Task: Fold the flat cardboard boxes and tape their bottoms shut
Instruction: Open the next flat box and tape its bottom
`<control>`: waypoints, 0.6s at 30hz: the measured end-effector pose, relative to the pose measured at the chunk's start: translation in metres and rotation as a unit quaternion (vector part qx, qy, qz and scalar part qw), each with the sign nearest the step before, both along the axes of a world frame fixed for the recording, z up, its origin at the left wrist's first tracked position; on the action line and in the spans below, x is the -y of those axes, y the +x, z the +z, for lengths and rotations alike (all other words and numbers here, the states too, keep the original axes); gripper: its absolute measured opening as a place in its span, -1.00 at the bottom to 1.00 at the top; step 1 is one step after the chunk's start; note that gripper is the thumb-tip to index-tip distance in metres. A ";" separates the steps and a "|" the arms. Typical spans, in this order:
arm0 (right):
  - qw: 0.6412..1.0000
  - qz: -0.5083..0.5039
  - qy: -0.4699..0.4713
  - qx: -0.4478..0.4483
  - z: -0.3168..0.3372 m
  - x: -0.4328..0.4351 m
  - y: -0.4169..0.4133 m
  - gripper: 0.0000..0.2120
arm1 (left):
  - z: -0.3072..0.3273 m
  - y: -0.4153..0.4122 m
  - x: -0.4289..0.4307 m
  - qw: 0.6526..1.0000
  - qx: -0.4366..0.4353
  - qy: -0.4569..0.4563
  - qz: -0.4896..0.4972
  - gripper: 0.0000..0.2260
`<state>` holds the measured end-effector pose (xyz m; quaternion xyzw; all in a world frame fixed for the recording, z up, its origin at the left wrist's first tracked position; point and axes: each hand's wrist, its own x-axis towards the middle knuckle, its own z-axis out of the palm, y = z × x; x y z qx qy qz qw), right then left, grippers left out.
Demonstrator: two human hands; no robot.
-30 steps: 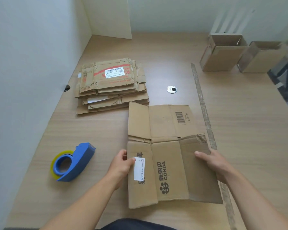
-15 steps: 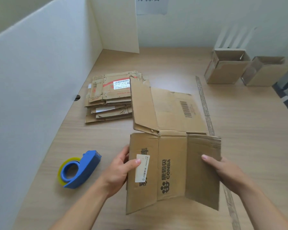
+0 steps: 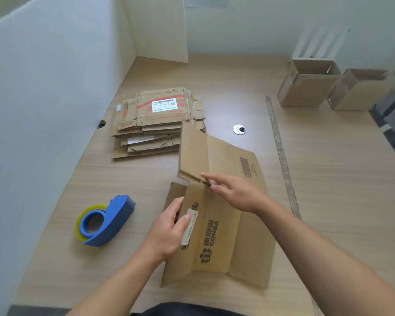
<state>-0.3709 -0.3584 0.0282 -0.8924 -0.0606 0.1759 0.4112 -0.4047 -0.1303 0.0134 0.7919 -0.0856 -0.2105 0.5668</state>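
Note:
A flattened brown cardboard box (image 3: 221, 245) printed "CONBA" is lifted off the table in front of me, its flaps partly spread. My left hand (image 3: 169, 229) grips its left edge, thumb on a white label. My right hand (image 3: 235, 192) reaches over the box's upper middle, fingers extended at the crease where the far flaps begin. A blue tape dispenser (image 3: 107, 221) with a clear roll lies on the table to the left. A stack of flat cardboard boxes (image 3: 155, 124) sits farther back left.
Two folded open boxes (image 3: 306, 87) (image 3: 360, 90) stand at the far right of the wooden table (image 3: 328, 179). A white partition wall (image 3: 43, 99) runs along the left. A round cable grommet (image 3: 239, 129) and a worn tape strip (image 3: 281, 153) mark the tabletop.
The box was lifted from lying flat on the table. My right hand left the box's right edge and moved up to the centre crease. My left hand kept its grip.

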 end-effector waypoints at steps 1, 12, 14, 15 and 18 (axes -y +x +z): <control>1.000 0.002 -0.012 -0.022 -0.006 0.000 0.003 -0.59 | 0.000 0.001 -0.002 1.000 0.015 0.014 -0.014 -0.68; 0.980 -0.192 -0.030 0.050 -0.053 0.009 -0.024 -0.55 | 0.000 0.013 -0.027 0.998 -0.053 0.003 0.020 -0.64; 0.956 -0.276 -0.081 0.052 -0.056 0.029 -0.030 -0.55 | 0.003 0.015 -0.033 0.998 -0.062 0.002 0.033 -0.63; 0.951 -0.289 -0.111 0.027 -0.055 0.037 -0.034 -0.54 | 0.006 0.015 -0.035 0.997 -0.063 -0.006 0.042 -0.64; 0.964 -0.204 -0.165 -0.042 -0.044 0.037 -0.047 -0.51 | 0.012 0.014 -0.031 0.992 -0.096 -0.056 0.064 -0.66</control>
